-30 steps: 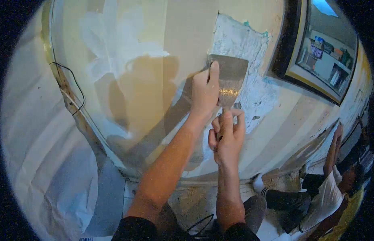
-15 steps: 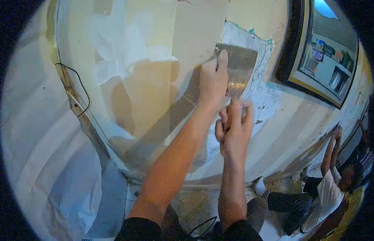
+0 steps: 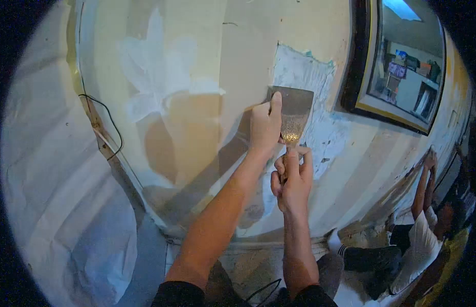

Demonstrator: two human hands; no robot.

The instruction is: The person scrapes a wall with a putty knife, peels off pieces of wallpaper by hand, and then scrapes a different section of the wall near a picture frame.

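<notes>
A wide putty knife (image 3: pixel 298 105) with a dull, smeared blade is held in front of the wall, blade end up. My right hand (image 3: pixel 295 179) closes around its handle from below. At the blade's left edge, my left hand (image 3: pixel 265 125) grips with the thumb lying on the face and the other fingers hidden behind. Behind the blade, the wall (image 3: pixel 248 51) has a rough white patch (image 3: pixel 304 66) where the surface layer is gone, with a ragged greenish upper edge. White filler smears (image 3: pixel 156 61) mark the wall further left.
A dark-framed mirror (image 3: pixel 353 97) hangs at the upper right. At lower right a person (image 3: pixel 419 245) sits low with both hands up against the wall. A pale sheet (image 3: pixel 69 204) covers the left side, beside a black cable (image 3: pixel 115 130). Floor tiles show at the bottom.
The view has tilted a little, so the wall and mirror sit lower and further left. Both hands and the putty knife have come slightly down the wall, with the same grips.
</notes>
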